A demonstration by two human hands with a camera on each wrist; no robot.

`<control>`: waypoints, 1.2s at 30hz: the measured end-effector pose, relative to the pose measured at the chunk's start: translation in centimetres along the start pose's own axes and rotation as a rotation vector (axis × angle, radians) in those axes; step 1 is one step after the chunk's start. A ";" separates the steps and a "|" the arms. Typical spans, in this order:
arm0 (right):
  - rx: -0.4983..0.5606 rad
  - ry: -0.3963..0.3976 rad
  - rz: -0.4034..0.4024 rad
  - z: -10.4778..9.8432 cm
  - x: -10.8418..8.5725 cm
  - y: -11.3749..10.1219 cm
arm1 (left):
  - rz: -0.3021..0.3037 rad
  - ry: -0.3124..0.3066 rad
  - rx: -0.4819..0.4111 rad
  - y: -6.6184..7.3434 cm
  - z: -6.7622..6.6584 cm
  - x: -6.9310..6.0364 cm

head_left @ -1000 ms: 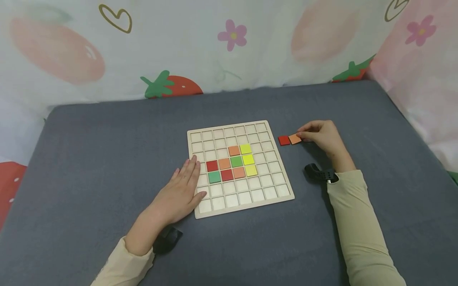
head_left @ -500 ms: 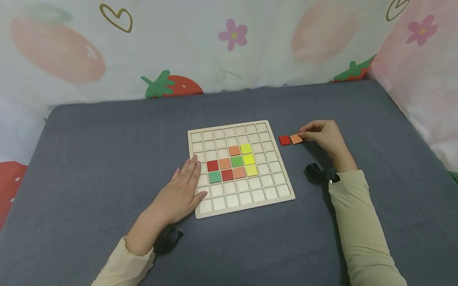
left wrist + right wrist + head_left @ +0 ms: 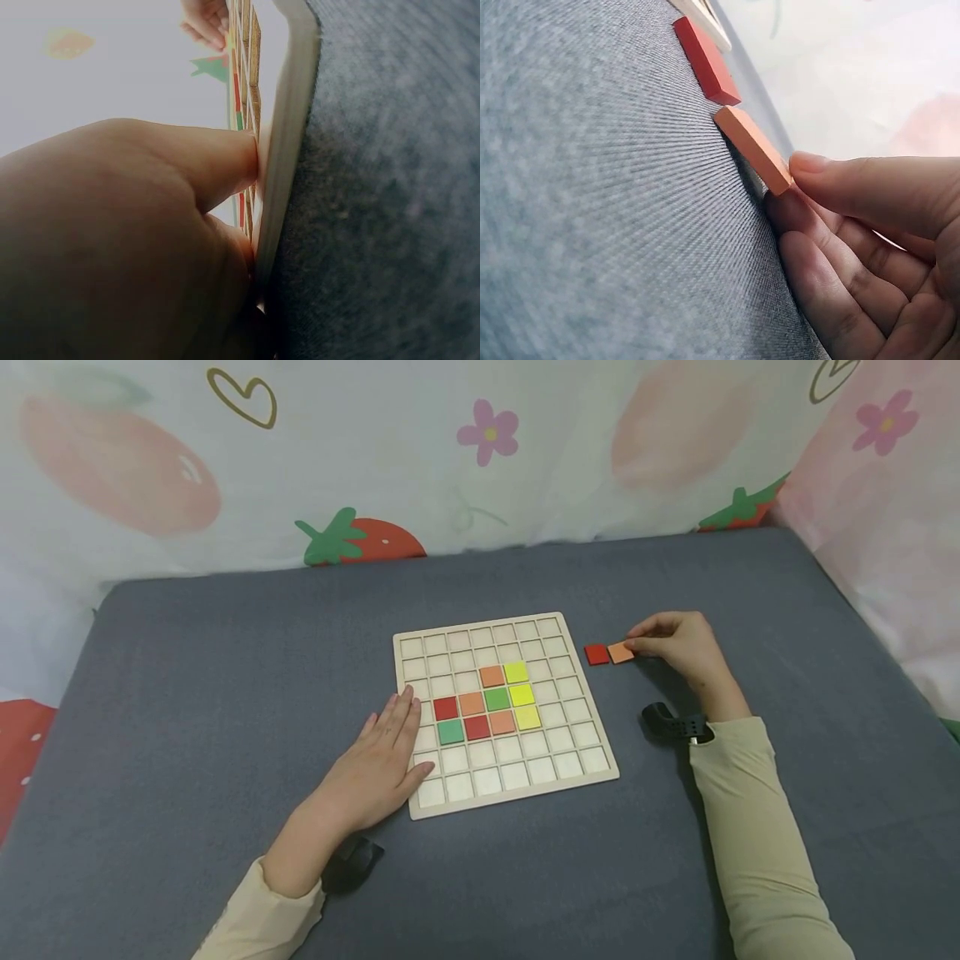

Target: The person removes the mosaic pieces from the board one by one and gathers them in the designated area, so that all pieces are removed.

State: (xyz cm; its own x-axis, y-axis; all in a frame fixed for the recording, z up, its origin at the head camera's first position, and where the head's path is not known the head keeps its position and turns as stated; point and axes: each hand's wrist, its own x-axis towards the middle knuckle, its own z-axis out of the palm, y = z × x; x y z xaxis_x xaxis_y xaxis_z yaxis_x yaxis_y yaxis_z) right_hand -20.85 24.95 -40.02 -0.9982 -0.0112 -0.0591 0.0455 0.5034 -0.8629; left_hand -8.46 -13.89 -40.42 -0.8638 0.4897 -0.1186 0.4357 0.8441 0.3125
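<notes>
The wooden grid board (image 3: 525,783) lies on the cloth, with red, orange, green and yellow square tiles set in its middle cells. My left hand (image 3: 367,777) rests flat on the board's left edge, fingers straight and thumb spread; the left wrist view shows the thumb (image 3: 225,161) on the rim. To the right of the board, my right hand (image 3: 678,647) pinches the near edge of an orange tile (image 3: 754,150) between thumb and fingers. That tile is tilted, its pinched edge raised off the cloth. Just beyond its other end a red tile (image 3: 596,655) lies on the cloth.
A dark grey cloth (image 3: 225,693) covers the table. Behind it hangs a curtain (image 3: 555,460) printed with strawberries, flowers and hearts, which also runs down the right side. Each wrist wears a black camera mount, such as the right mount (image 3: 667,724).
</notes>
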 end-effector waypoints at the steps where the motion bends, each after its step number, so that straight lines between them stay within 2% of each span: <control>1: -0.003 -0.001 0.002 0.0 0.0 0.0 | -0.001 0.000 -0.001 0.0 0.0 0.0; 14: 0.004 -0.020 -0.007 -0.2 -0.1 0.2 | 0.002 -0.003 -0.005 0.0 0.0 0.0; 28: 0.105 -0.037 -0.030 -0.5 0.0 0.2 | 0.002 0.000 -0.009 0.0 0.0 0.1; 36: 0.148 -0.008 -0.067 -0.2 -0.3 -0.6 | 0.002 0.006 -0.010 0.0 0.2 0.0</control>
State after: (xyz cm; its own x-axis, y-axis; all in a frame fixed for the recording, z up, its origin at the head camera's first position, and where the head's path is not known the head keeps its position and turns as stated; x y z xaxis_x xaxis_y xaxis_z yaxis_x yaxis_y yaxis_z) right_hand -20.63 24.78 -39.37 -0.9989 -0.0476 -0.0029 -0.0149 0.3684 -0.9296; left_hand -8.48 -13.86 -40.59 -0.8642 0.4904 -0.1122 0.4352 0.8406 0.3225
